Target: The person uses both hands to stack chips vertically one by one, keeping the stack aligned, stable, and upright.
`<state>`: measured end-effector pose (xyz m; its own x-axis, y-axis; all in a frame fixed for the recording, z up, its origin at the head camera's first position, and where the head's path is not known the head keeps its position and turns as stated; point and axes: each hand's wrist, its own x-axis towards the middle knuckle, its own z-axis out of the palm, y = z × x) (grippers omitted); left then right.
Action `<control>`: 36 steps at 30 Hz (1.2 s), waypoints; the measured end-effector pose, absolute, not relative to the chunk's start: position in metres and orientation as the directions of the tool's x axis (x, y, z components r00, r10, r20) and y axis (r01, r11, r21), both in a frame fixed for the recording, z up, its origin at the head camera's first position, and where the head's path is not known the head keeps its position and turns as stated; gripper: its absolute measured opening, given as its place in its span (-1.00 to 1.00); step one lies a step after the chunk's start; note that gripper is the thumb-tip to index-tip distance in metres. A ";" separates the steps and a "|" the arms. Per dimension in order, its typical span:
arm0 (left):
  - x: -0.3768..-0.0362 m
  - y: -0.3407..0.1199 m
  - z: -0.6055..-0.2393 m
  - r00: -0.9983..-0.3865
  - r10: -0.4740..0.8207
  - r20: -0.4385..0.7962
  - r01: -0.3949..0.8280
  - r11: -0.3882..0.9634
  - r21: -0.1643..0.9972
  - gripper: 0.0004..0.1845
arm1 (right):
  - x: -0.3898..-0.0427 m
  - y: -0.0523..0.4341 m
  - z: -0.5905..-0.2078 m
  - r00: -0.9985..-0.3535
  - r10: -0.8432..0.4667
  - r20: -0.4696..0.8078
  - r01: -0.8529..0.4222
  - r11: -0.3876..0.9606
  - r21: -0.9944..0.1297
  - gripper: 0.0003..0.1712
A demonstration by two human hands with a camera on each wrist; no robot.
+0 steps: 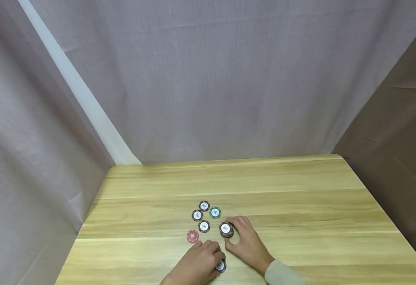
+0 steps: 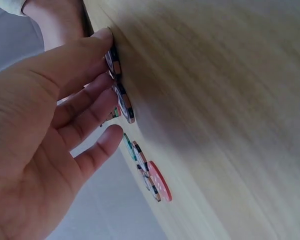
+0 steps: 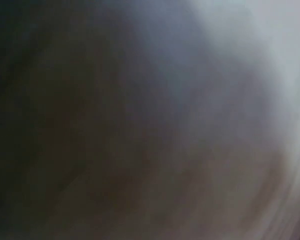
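Observation:
A small stack of poker chips topped by a black one (image 1: 225,228) stands on the table, and my right hand (image 1: 247,242) grips its side between thumb and fingers. Lower and to the left, my left hand (image 1: 199,262) pinches a black poker chip (image 1: 221,266) at the tabletop. From the left wrist, the thumb (image 2: 102,37) meets the edge of one black chip (image 2: 113,61), while fingertips lie at a second black chip (image 2: 126,104) beside it. Behind them, green and red chip edges (image 2: 113,114) show partly. The right wrist view is dark and blurred.
Beyond my left hand lie loose chips: a red one (image 1: 192,236), a green one (image 1: 215,212) and three black ones, among them the nearest (image 1: 204,226). The wooden table (image 1: 300,190) meets a grey curtain (image 1: 229,99) at its back and brown cloth (image 1: 400,166) at right.

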<state>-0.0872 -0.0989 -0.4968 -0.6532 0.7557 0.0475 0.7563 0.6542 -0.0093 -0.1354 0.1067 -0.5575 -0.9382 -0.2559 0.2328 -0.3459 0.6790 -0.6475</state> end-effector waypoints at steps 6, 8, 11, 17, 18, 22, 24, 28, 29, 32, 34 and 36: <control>-0.086 -0.100 -0.495 -0.626 0.775 0.088 0.773 0.632 -0.060 -0.69 | -0.134 0.106 -0.559 -0.935 -0.264 0.235 -0.354 0.676 -0.647 -0.36; -0.089 -0.098 -0.496 -0.610 0.786 0.103 0.783 0.617 -0.074 -0.69 | -0.135 0.108 -0.558 -0.939 -0.258 0.226 -0.343 0.683 -0.645 -0.35; -0.091 -0.098 -0.497 -0.594 0.793 0.137 0.788 0.607 -0.100 -0.67 | -0.137 0.110 -0.557 -0.940 -0.255 0.225 -0.340 0.686 -0.644 -0.34; -0.090 -0.101 -0.499 -0.593 0.778 0.208 0.781 0.619 -0.088 -0.66 | -0.138 0.107 -0.555 -0.936 -0.255 0.243 -0.352 0.667 -0.657 -0.34; -0.089 -0.101 -0.499 -0.594 0.775 0.215 0.782 0.619 -0.071 -0.67 | -0.137 0.107 -0.555 -0.938 -0.250 0.241 -0.347 0.668 -0.659 -0.34; -0.086 -0.102 -0.497 -0.587 0.770 0.249 0.794 0.608 -0.007 -0.67 | -0.130 0.105 -0.559 -0.947 -0.240 0.213 -0.320 0.670 -0.670 -0.35; -0.085 -0.104 -0.495 -0.591 0.759 0.275 0.794 0.608 0.028 -0.67 | -0.127 0.103 -0.561 -0.950 -0.236 0.202 -0.310 0.674 -0.670 -0.37; -0.085 -0.110 -0.490 -0.619 0.713 0.328 0.772 0.629 0.091 -0.68 | -0.125 0.101 -0.565 -0.949 -0.238 0.205 -0.314 0.677 -0.666 -0.38; -0.086 -0.111 -0.489 -0.627 0.702 0.337 0.765 0.636 0.098 -0.68 | -0.126 0.101 -0.565 -0.946 -0.239 0.218 -0.324 0.676 -0.662 -0.38; -0.090 -0.111 -0.487 -0.649 0.667 0.365 0.740 0.665 0.100 -0.67 | -0.129 0.103 -0.565 -0.936 -0.243 0.256 -0.353 0.674 -0.649 -0.38; -0.093 -0.110 -0.487 -0.669 0.642 0.375 0.720 0.686 0.108 -0.67 | -0.132 0.104 -0.565 -0.926 -0.245 0.289 -0.377 0.671 -0.639 -0.38; -0.095 -0.109 -0.487 -0.692 0.608 0.389 0.696 0.705 0.136 -0.68 | -0.135 0.105 -0.566 -0.920 -0.246 0.305 -0.389 0.670 -0.632 -0.37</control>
